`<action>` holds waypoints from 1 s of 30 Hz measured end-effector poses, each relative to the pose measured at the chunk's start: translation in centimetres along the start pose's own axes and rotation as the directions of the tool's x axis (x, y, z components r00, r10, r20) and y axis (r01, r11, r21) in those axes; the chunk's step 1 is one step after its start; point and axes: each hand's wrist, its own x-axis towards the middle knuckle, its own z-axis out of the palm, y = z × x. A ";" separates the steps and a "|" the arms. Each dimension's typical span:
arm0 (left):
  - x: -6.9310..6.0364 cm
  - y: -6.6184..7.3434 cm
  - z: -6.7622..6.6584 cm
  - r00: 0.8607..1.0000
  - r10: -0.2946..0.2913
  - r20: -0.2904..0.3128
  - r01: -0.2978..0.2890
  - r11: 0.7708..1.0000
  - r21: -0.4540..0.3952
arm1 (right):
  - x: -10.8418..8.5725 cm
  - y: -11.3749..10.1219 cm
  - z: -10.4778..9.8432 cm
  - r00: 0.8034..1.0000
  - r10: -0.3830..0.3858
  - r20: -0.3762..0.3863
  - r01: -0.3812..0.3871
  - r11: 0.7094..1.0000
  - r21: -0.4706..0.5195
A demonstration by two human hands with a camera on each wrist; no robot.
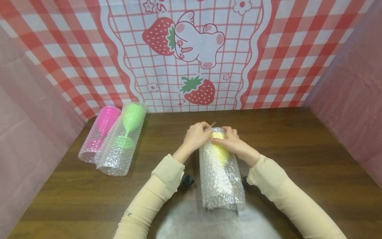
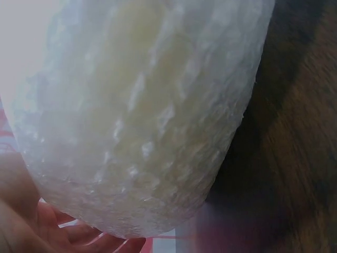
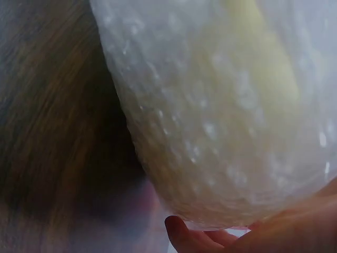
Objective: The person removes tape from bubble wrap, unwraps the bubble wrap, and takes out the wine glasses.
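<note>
A roll of bubble wrap (image 1: 222, 189) lies lengthwise in front of me, wound around a yellow goblet (image 1: 220, 149) whose bowl shows at the far end. My left hand (image 1: 196, 135) grips the far left edge of the wrap, and a thin strip (image 1: 213, 124) sticks up by its fingertips. On the other side, my right hand (image 1: 234, 141) holds the far right end, its thumb across the top. Both wrist views are filled by the blurred bubble wrap (image 2: 142, 121), with fingers (image 3: 181, 234) around its end. The goblet's lower part is hidden by the wrap.
To the left lie two bubble-wrapped goblets side by side, one pink (image 1: 105, 121) and one green (image 1: 132, 118). A pale, blurred sheet or patch (image 1: 209, 227) is at the near edge of the brown table (image 1: 298, 149). A checked strawberry-print cloth (image 1: 283, 49) hangs behind.
</note>
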 end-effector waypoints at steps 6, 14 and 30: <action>0.1 0.0 -0.1 1.000 -0.018 -0.010 0.018 0.999 -0.029 | 0.1 -0.1 -0.1 1.000 -0.014 0.012 0.014 1.000 0.001; -0.1 0.0 -0.2 1.000 -0.029 -0.005 0.028 0.998 -0.064 | 0.0 0.1 0.0 1.000 -0.012 0.014 0.011 0.999 0.032; 0.0 -0.4 0.1 0.998 -0.046 -0.036 0.042 0.995 -0.092 | 0.1 0.1 0.0 1.000 -0.012 -0.011 0.012 0.999 0.040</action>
